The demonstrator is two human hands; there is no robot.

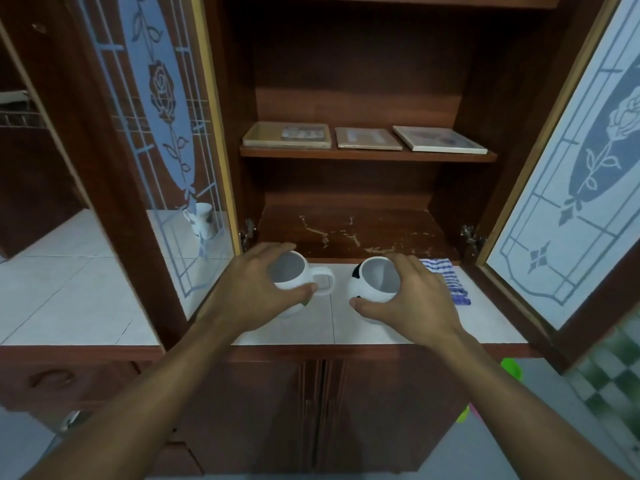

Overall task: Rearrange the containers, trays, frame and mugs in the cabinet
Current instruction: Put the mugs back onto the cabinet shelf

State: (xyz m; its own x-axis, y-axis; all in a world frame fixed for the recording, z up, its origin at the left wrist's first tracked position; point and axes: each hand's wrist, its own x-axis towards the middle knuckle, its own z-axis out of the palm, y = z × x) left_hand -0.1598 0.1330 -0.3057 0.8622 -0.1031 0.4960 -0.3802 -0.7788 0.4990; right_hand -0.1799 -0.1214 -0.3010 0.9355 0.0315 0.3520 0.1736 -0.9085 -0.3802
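Two round white mugs stand on the white tiled counter [332, 327] in front of the open cabinet. My left hand [256, 289] grips the left mug [294, 271] from above by its rim, its handle pointing right. My right hand [412, 299] grips the right mug [377, 280], which has black patches, thumb on the near side and fingers over the far rim. On the middle shelf [367, 155] lie a beige tray [287, 136] on the left, a flat frame [367, 138] in the middle and a white-edged frame [440, 139] on the right.
Both glass cabinet doors, left [162, 133] and right [568, 202], stand wide open with rose etchings. A blue-and-white striped cloth [446, 278] lies right of the right mug. The bottom cabinet shelf [349, 233] has a scratched surface. Another mug [202, 220] shows through the left door.
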